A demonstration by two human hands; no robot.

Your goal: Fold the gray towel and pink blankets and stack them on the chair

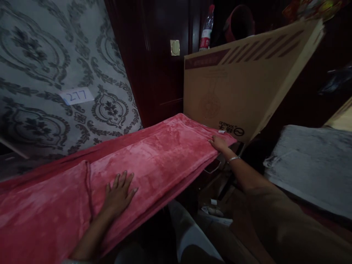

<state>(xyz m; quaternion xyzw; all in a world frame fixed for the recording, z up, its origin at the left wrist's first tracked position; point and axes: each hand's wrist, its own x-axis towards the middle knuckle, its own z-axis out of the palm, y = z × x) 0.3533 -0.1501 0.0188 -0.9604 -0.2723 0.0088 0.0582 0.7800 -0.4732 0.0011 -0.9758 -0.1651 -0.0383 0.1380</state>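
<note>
Long, folded pink plush blanket [148,157] runs lower left to upper right; left grip [118,194] spread flat, right grip [219,143] unclear.

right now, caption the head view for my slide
Left hand spread on a pink blanket, right hand at its far end near a cardboard box.

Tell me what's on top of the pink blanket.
The left hand lies spread on the pink blanket; the right hand touches its far end, near a white tag. What both hands cover cannot be seen.

Folded pink blanket [156,154] — surface beneath hidden
</note>
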